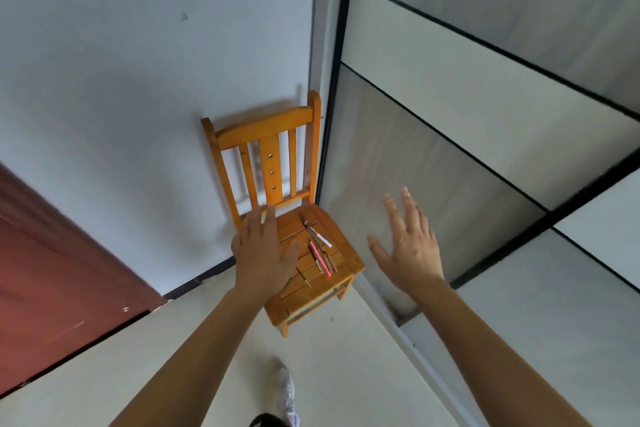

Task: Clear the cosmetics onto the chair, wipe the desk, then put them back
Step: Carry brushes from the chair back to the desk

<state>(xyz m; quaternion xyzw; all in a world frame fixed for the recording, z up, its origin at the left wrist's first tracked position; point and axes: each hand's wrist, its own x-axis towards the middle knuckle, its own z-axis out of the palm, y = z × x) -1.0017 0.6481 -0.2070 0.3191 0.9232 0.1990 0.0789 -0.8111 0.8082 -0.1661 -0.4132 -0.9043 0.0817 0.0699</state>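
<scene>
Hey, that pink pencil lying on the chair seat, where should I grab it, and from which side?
Pinch the pink pencil from above at its near end, by the front edge of the chair seat. It lies flat, running front to back, with other thin sticks close along its right, so a fingertip pinch from the front probably suits better than a sideways grasp.

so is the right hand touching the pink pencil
Apart: the head view shows the right hand out beside the chair, clear of the pink pencil.

Glossy varnished wooden chair [277,146], matt painted wall [138,45], smooth pale floor [346,374]
</scene>
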